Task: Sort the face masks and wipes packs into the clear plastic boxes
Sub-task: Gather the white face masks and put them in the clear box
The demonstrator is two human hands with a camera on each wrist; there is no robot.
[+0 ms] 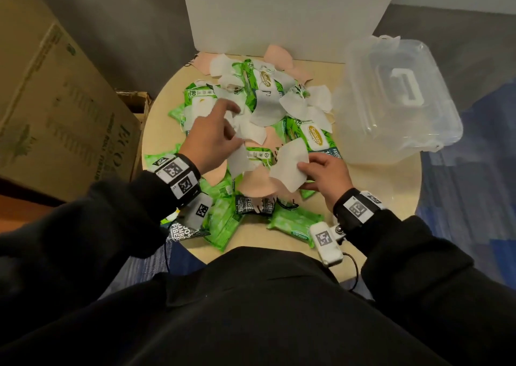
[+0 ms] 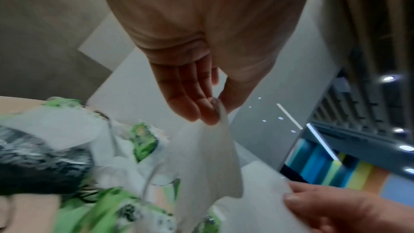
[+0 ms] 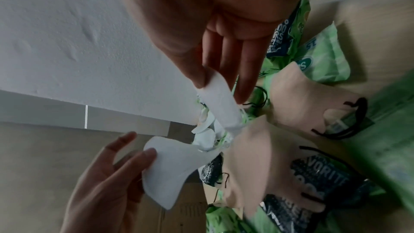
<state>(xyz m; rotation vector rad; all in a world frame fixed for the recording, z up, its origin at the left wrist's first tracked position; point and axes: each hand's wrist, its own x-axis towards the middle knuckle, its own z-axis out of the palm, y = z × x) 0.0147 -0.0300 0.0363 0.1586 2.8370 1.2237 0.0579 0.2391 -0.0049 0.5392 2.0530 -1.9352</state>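
Over the heaped table (image 1: 377,181), left hand (image 1: 212,139) and right hand (image 1: 324,174) each pinching a white mask (image 1: 289,164)

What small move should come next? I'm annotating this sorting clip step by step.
Probably carry both white face masks to the clear plastic box at the right and open it: the right hand pinches one white face mask, the left hand pinches another white mask, and the box's lid appears shut.

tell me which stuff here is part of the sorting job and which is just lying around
Part of the job: white face masks, peach face masks, green wipes packs, clear plastic box.

Just lying about: cardboard box, white foam board.
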